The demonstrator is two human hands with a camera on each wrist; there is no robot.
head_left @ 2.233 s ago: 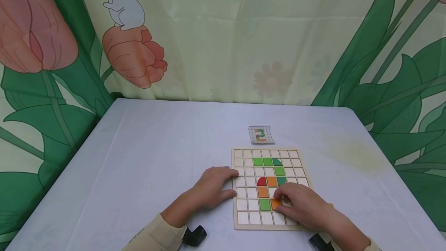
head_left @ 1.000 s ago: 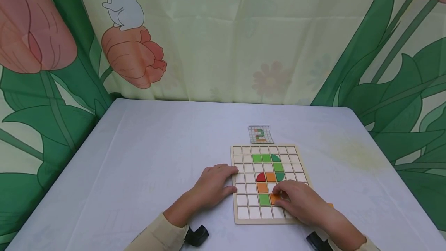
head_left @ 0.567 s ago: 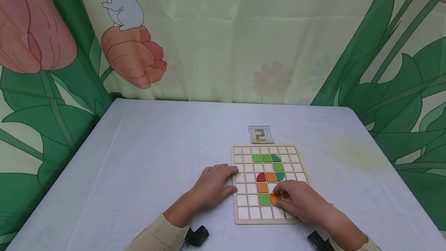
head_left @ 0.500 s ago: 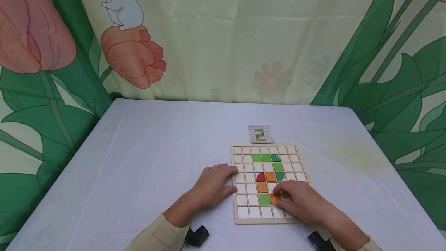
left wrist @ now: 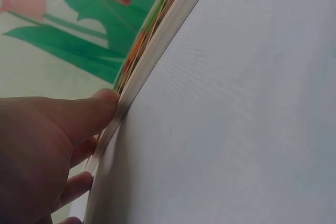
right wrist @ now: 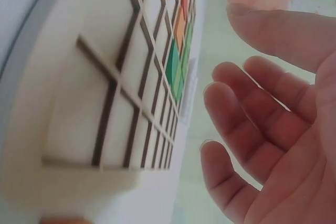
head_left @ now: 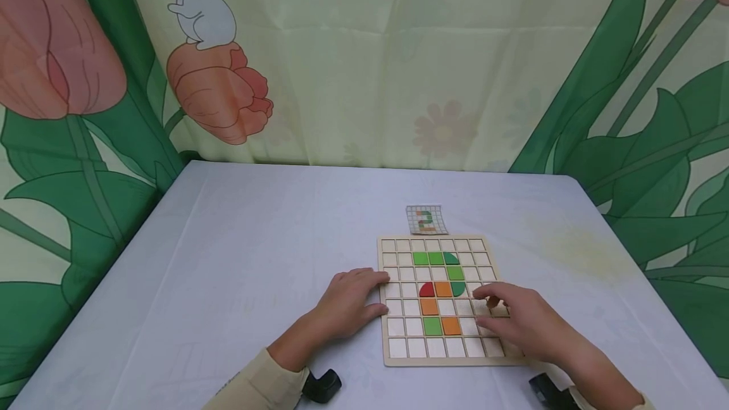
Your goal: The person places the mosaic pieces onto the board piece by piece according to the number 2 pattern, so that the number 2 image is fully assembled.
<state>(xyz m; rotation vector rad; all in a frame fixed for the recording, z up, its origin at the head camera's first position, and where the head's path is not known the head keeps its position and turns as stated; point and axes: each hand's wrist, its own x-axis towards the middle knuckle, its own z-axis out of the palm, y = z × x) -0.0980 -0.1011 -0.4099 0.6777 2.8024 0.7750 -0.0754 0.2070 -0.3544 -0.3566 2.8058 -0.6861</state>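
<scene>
A wooden grid board [head_left: 441, 362] lies on the table with coloured tiles set in its squares. In its second-lowest row sit a green square tile [head_left: 432, 326] and an orange square tile [head_left: 451, 326]. Above them are an orange tile [head_left: 429, 306], a red rounded tile [head_left: 426, 290] and several green ones. My left hand [head_left: 347, 305] touches the board's left edge with thumb and fingertips, as the left wrist view also shows. Over the board's right side hovers my right hand [head_left: 526, 321], fingers loosely bent and apart. Nothing lies between them in the right wrist view.
A small pattern card [head_left: 427, 219] lies just behind the board. At the bottom of the right wrist view a bit of an orange piece [right wrist: 65, 220] shows beside the board. A white cloth covers the table [head_left: 273, 226]; a printed curtain [head_left: 364, 68] hangs behind it.
My right hand has let go of the orange square tile and moved right, leaving it in its square. Earlier the board slid slightly away from me. My left hand stays at the edge.
</scene>
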